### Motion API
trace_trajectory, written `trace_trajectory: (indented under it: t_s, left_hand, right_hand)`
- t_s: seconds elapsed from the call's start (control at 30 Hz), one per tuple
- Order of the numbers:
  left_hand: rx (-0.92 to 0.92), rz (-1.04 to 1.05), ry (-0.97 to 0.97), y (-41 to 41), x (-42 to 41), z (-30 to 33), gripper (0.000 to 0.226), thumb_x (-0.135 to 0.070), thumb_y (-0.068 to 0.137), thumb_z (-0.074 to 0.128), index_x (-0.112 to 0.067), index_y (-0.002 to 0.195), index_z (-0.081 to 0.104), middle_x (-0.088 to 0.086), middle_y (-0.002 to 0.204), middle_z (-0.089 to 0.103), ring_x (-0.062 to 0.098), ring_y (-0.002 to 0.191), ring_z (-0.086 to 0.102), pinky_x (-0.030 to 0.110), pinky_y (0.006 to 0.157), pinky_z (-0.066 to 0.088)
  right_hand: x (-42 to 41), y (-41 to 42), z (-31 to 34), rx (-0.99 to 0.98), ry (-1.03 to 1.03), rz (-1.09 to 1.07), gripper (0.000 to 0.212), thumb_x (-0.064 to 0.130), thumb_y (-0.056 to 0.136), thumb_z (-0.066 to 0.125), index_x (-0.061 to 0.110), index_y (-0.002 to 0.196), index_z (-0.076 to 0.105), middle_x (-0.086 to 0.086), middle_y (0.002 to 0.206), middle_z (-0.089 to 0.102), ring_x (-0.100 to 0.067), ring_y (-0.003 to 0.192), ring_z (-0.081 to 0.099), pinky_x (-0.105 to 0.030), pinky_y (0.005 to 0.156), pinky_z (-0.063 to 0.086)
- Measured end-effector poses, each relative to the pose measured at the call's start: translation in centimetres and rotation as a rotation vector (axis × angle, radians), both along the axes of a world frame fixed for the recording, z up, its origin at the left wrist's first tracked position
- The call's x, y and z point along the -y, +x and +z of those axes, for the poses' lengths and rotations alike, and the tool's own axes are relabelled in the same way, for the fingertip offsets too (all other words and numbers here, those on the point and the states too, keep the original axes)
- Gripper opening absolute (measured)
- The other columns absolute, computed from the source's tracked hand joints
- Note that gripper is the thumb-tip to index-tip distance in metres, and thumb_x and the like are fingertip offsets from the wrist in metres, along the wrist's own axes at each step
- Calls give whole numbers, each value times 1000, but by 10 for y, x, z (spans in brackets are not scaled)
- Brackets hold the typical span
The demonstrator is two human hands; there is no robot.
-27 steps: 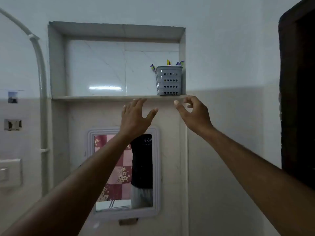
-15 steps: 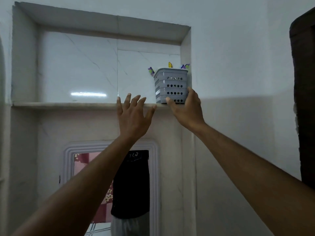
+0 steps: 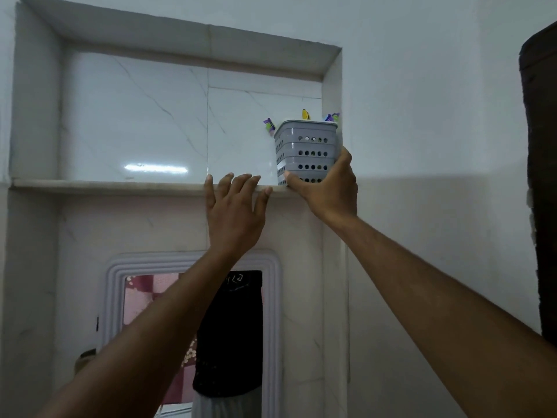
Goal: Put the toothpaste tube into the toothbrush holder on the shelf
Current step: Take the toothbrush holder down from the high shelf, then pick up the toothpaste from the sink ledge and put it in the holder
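Observation:
A grey perforated toothbrush holder (image 3: 306, 152) stands upright at the right end of a marble niche shelf (image 3: 120, 186), against the niche's right wall. Coloured toothbrush tips (image 3: 306, 114) poke out of its top. My right hand (image 3: 327, 188) wraps the holder's lower part, thumb on its front left and fingers around its right side. My left hand (image 3: 235, 212) is raised just left of it, fingers spread, fingertips at the shelf's front edge, holding nothing. No toothpaste tube shows anywhere in view.
Below the shelf hangs a white-framed mirror (image 3: 272, 312) that reflects a person in a black top. A dark door frame (image 3: 542, 176) runs down the right edge. The shelf left of the holder is bare marble.
My right hand rose from below the shelf edge and closed around the holder's base. My left hand lifted to the shelf edge. The camera moved closer and tilted up.

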State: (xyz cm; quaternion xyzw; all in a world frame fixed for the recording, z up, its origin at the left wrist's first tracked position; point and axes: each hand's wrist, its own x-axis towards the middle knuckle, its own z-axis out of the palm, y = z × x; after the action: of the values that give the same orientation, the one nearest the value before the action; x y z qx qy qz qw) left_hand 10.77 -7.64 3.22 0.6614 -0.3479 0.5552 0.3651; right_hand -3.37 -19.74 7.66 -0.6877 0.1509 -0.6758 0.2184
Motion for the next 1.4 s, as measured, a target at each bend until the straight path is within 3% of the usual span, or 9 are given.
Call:
trace_trajectory:
  t_s: [0.1, 0.2, 0.37, 0.6, 0.83, 0.93, 1.0, 1.2, 1.4]
  left_hand:
    - [-62, -46, 31, -7, -5, 3, 51, -57, 109, 41, -26, 142, 65, -7, 144, 64, 22, 150, 43, 53, 132, 2]
    - [-125, -125, 39, -16, -12, 6, 52, -56, 108, 41, -24, 142, 64, -4, 145, 63, 22, 151, 41, 53, 133, 0]
    - [-179, -215, 50, -47, -31, 1, 55, -60, 107, 42, -28, 149, 55, -2, 154, 57, 23, 149, 46, 59, 131, 13]
    - [-228, -201, 135, -88, -56, -36, 62, -64, 105, 46, -23, 151, 54, 4, 152, 59, 26, 141, 53, 58, 121, 35]
    - [-424, -218, 288, -126, -84, -112, 62, -63, 103, 51, -24, 151, 53, 6, 154, 58, 27, 139, 55, 58, 115, 44]
    - [-465, -243, 339, -147, -97, -151, 53, -54, 104, 56, -22, 145, 58, 7, 147, 63, 25, 129, 61, 50, 107, 51]
    - [-524, -228, 355, -155, -104, -180, 55, -57, 103, 56, -23, 147, 56, 4, 152, 60, 24, 134, 59, 47, 108, 51]
    - [-749, -212, 432, -160, -130, -275, 66, -59, 100, 60, -16, 150, 55, 8, 150, 61, 25, 136, 58, 43, 107, 49]
    - [-960, -227, 498, -131, -171, -378, 47, -43, 98, 73, -14, 134, 68, 4, 128, 74, 20, 118, 69, 30, 95, 49]
  right_hand:
    - [-8, -16, -6, 50, -11, -10, 128, 69, 64, 90, 16, 165, 33, -2, 148, 64, -24, 125, 70, -40, 97, 61]
    - [-16, -33, -6, 56, -12, 19, 143, 79, 59, 84, 15, 171, 23, -4, 159, 55, -27, 138, 64, -47, 105, 60]
    - [-30, -65, -13, 111, 4, 88, 135, 82, 54, 95, 20, 161, 39, 5, 157, 63, -20, 139, 67, -46, 107, 61]
    - [-41, -108, -78, 28, 15, 115, 137, 92, 52, 89, 22, 159, 41, 5, 155, 65, -18, 135, 69, -46, 99, 67]
    - [-47, -141, -169, -147, 145, 173, 135, 87, 53, 93, 21, 159, 40, 3, 152, 65, -20, 131, 70, -40, 97, 65]
    - [-54, -152, -211, -224, 210, 204, 136, 86, 53, 93, 21, 159, 40, 3, 153, 65, -21, 133, 69, -42, 100, 64]
    - [-57, -159, -240, -276, 254, 225, 133, 79, 58, 99, 19, 161, 40, 3, 154, 64, -20, 133, 69, -38, 99, 62]
    - [-74, -169, -329, -420, 394, 262, 130, 74, 58, 101, 20, 159, 41, 5, 152, 65, -20, 133, 69, -43, 103, 62]
    - [-89, -159, -424, -617, 514, 247, 118, 67, 60, 103, 19, 151, 45, 2, 149, 67, -25, 134, 68, -35, 95, 52]
